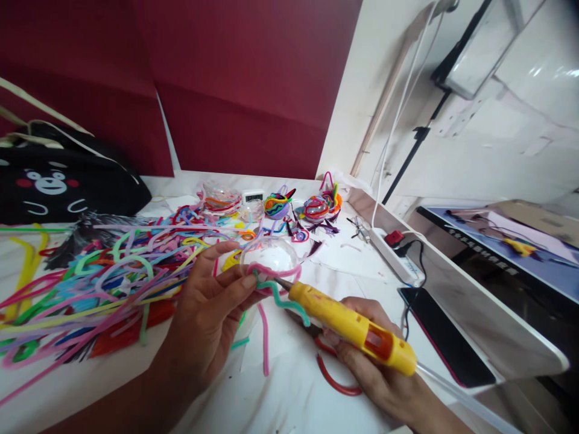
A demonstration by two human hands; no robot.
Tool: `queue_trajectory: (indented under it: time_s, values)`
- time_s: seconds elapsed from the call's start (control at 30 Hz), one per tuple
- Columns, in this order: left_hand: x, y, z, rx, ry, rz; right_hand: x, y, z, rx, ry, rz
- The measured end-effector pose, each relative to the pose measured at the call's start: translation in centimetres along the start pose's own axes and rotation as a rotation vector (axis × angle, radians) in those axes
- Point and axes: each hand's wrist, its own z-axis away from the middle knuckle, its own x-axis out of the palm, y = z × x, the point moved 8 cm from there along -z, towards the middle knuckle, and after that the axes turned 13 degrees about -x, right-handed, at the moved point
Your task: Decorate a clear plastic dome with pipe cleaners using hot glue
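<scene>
L hand (215, 301) pinches a clear ball (271, 253) by its rim, thumb & fingers pressed on it, over the middle of the white table (253, 413). A pink fuzzy stick (275, 273) goes along the rim, w/ a wavy green fuzzy stick (288, 304) hanging beside it. R hand (362, 349) has its fingers curled round a yellow glue gun (335, 310); the tip is right by the rim, but it's hard to tell if they touch. Red-handled scissors (344, 390) are just under the R hand.

Near the table's back edge are more balls w/ fuzzy sticks round them: a pink & orange ball (219, 204), a blue & green ball (277, 206), a red & blue ball (315, 208). A small white clock (252, 197) is b/w the first two. A black bag (90, 181) sits at the back L corner; its insides are hidden. A big pile of fuzzy sticks (131, 277) covers the L side. By the R edge are a power strip (395, 256) w/ plugs in it & a black phone (447, 337).
</scene>
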Motion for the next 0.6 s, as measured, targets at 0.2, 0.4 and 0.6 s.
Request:
queue_trajectory:
  time_s: [0.2, 0.4, 0.6]
  values:
    - [-0.1, 0.0, 0.1, 0.007, -0.001, -0.008, 0.3, -0.1, 0.4, -0.058, -0.003, -0.042]
    - [-0.1, 0.0, 0.3, 0.002, -0.001, -0.014, -0.2, -1.3, 0.0, -0.149, 0.038, 0.016]
    - [0.0, 0.0, 0.2, -0.001, -0.026, -0.020, -0.4, -2.0, -0.5, -0.171, 0.063, 0.038]
